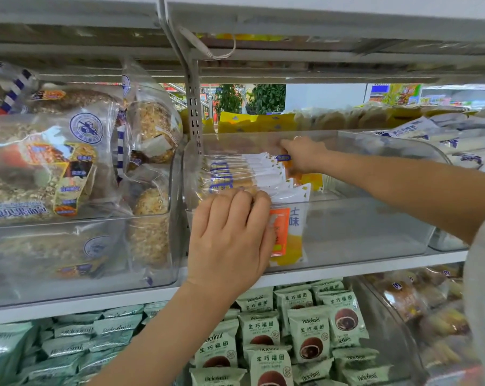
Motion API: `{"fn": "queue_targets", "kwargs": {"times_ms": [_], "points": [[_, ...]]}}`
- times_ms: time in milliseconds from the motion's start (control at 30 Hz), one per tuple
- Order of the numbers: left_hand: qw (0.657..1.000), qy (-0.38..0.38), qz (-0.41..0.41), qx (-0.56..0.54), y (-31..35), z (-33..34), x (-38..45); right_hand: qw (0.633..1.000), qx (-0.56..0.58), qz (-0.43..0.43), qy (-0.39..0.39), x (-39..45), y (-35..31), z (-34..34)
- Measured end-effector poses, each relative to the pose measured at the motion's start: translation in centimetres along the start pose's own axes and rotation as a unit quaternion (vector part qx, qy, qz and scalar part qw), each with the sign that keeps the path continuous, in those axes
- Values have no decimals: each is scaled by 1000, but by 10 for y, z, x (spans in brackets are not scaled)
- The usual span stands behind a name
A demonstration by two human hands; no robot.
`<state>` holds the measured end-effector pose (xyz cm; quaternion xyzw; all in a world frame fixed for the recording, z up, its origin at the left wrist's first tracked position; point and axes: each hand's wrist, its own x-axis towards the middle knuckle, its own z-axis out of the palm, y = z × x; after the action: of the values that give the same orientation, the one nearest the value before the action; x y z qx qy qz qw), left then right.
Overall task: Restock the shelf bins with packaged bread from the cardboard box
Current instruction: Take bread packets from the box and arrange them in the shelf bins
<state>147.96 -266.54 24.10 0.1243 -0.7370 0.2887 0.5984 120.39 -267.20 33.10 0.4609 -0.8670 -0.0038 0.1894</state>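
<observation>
Left hand [230,240] flat, fingers straight, pressing the front of a row of bread packs [249,176] standing in the clear shelf bin [361,235]. Right hand [302,157] reaches over the rim, fingers curled on the rear pack. Green packets [308,332] on shelf below.

two hands [230,235], three clear bins [375,235], a row of about eight bread packs [252,174]

Head camera faces shelf bins [347,235] closely, level.
</observation>
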Motion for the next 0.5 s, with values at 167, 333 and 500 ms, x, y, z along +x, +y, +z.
{"fn": "queue_targets", "kwargs": {"times_ms": [167,333,500], "points": [[1000,-1,10,16,0,0,-1,998,65,13,-4,-4,6,-14],[1000,-29,4,12,-1,-6,1,947,294,19,126,-65,10,-66],[992,-120,-19,-40,5,-16,0,845,430,-11,316,-218,-17,-87]]}}
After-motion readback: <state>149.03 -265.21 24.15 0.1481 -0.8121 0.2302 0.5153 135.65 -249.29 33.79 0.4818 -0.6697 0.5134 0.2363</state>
